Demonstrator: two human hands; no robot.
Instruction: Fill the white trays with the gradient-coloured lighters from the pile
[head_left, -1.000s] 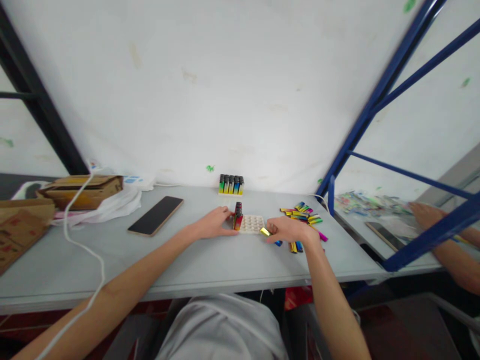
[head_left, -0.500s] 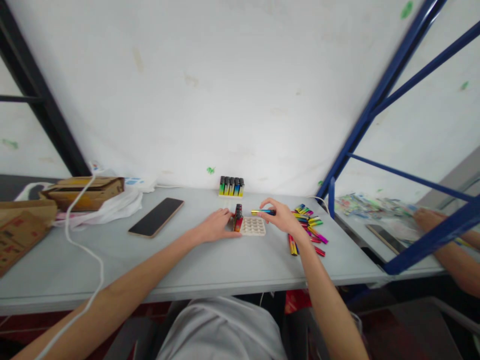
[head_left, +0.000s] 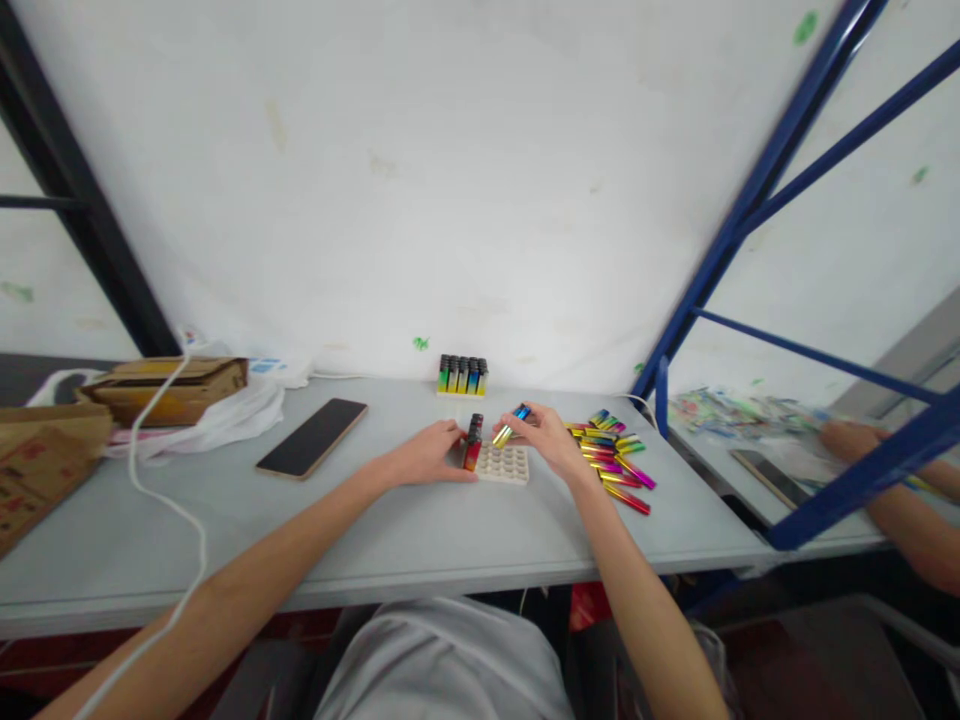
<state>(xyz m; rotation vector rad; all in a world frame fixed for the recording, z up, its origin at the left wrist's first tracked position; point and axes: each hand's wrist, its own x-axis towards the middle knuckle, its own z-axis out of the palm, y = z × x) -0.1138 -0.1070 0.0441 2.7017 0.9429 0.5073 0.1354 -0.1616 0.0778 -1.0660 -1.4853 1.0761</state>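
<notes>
"Question for us all: how do we handle this shiny tube (head_left: 511,427) well?"

"We'd keep the tray (head_left: 510,468) flat and still, stand the tube upright over 1 slot before lowering it, and go easy near the row of lighters (head_left: 472,447) at the tray's left end. Right now it's tilted above the back of the tray, gold end low, blue end high."

"And our 2 hands?"

"Right hand (head_left: 550,437) comes in from the side, thumb and fingertips pinched around the blue end, with the loose tubes (head_left: 619,462) piled just beyond the wrist. Left hand (head_left: 433,455) sits low, thumb toward us, fingers behind, spread around the tray's left end. Looks like steadying, but we can't make out whether it actually grips."
</notes>
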